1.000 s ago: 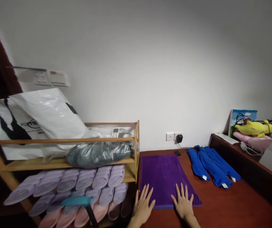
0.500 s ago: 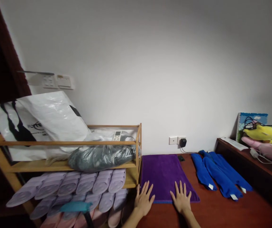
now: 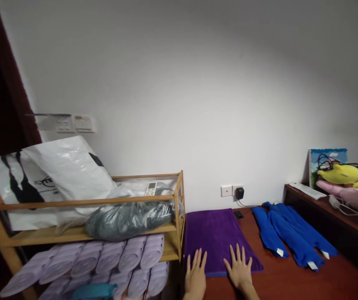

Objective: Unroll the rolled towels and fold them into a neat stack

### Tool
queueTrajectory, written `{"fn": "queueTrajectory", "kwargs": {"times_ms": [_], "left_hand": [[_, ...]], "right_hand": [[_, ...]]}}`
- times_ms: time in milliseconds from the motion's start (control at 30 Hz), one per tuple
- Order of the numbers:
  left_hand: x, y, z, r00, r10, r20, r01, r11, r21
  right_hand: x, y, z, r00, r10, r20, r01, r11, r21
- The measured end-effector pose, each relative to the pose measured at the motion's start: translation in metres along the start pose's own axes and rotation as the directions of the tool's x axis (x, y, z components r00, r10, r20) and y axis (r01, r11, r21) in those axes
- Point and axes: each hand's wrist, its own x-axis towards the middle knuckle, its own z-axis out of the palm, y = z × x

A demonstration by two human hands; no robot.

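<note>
A purple cloth (image 3: 218, 237) with a blue edge lies flat on the red-brown tabletop (image 3: 279, 279), its near edge toward me. My left hand (image 3: 195, 273) rests at the near left corner of the cloth, fingers stretched forward and nothing in them. At the near right part, my right hand (image 3: 239, 268) lies flat with spread fingers on the cloth. To the right of it are several blue cloths (image 3: 294, 239) with white tags, rolled or folded into long strips.
A wooden rack (image 3: 172, 248) on the left holds a white bag (image 3: 69, 166), a plastic-wrapped dark bundle (image 3: 132, 218), a remote (image 3: 151, 188) and several lilac slippers (image 3: 129, 254). A black plug (image 3: 239, 193) sits in the wall. A raised ledge (image 3: 325, 208) bears a yellow plush toy (image 3: 344, 173).
My left hand has shifted slightly right, with its fingers now closer together and pointing forward. My right hand stays nearly in place. The whole view has tilted up a little.
</note>
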Motion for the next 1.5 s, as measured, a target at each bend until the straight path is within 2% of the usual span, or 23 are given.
{"fn": "queueTrajectory", "kwargs": {"times_ms": [100,200,267,367,467,567,733,833,933,967,1033,1100,1167,1267,1333,1400,1500], "left_hand": [[-0.006,0.011,0.001,1.0,0.02,-0.002,-0.02,0.998,-0.059],[-0.01,0.015,-0.003,1.0,0.008,-0.007,-0.008,0.998,-0.07],[-0.01,0.016,-0.004,1.0,0.013,-0.02,-0.014,0.998,-0.066],[-0.008,0.014,-0.001,0.999,0.019,-0.042,-0.022,0.998,-0.066],[-0.007,0.012,0.005,0.999,0.013,-0.051,-0.017,0.998,-0.067],[-0.006,0.011,0.008,0.997,0.024,-0.076,-0.029,0.997,-0.069],[-0.006,0.016,0.003,0.991,0.019,-0.132,-0.035,0.992,-0.123],[-0.008,0.02,-0.005,0.988,0.004,-0.155,-0.036,0.978,-0.205],[-0.015,0.023,-0.013,0.982,-0.009,-0.188,-0.048,0.953,-0.299],[-0.02,0.024,-0.016,0.98,-0.012,-0.2,-0.058,0.939,-0.338],[-0.033,0.027,-0.02,0.976,-0.01,-0.216,-0.084,0.903,-0.422],[-0.05,0.034,-0.023,0.976,-0.009,-0.217,-0.107,0.851,-0.514],[-0.067,0.045,-0.025,0.981,-0.017,-0.194,-0.108,0.781,-0.615],[-0.088,0.065,-0.028,0.996,0.001,-0.086,-0.068,0.632,-0.772],[-0.096,0.076,-0.031,0.998,0.053,0.016,-0.013,0.51,-0.86],[-0.102,0.085,-0.035,0.989,0.109,0.096,0.046,0.389,-0.92],[-0.106,0.095,-0.046,0.978,0.16,0.137,0.095,0.243,-0.965]], "right_hand": [[0.001,0.002,-0.006,0.998,-0.009,0.059,0.005,0.997,0.078],[0.01,0.021,-0.022,0.995,-0.013,0.099,-0.007,0.981,0.194],[0.019,0.049,-0.035,0.995,0.09,0.031,-0.094,0.975,0.204],[0.029,0.111,-0.046,0.962,0.262,-0.075,-0.253,0.961,0.109],[0.03,0.166,-0.045,0.949,0.313,0.028,-0.314,0.95,0.007],[0.018,0.187,-0.043,0.96,0.276,0.058,-0.271,0.96,-0.073],[-0.032,0.181,-0.063,0.985,0.172,-0.002,-0.17,0.972,-0.162],[-0.084,0.184,-0.078,0.994,0.113,-0.008,-0.112,0.972,-0.207],[-0.14,0.192,-0.091,0.992,0.105,-0.068,-0.119,0.963,-0.244],[-0.155,0.195,-0.096,0.99,0.118,-0.081,-0.133,0.968,-0.213],[-0.173,0.201,-0.11,0.975,0.215,-0.048,-0.215,0.977,0.008],[-0.174,0.206,-0.13,0.94,0.336,0.053,-0.337,0.898,0.284],[-0.161,0.205,-0.153,0.903,0.409,0.136,-0.424,0.789,0.445],[-0.131,0.184,-0.183,0.905,0.402,0.139,-0.407,0.724,0.557],[-0.118,0.152,-0.193,0.924,0.363,0.123,-0.352,0.677,0.646],[-0.116,0.111,-0.194,0.949,0.302,0.095,-0.272,0.624,0.733],[-0.127,0.047,-0.19,0.981,0.183,0.067,-0.152,0.507,0.848]]}}
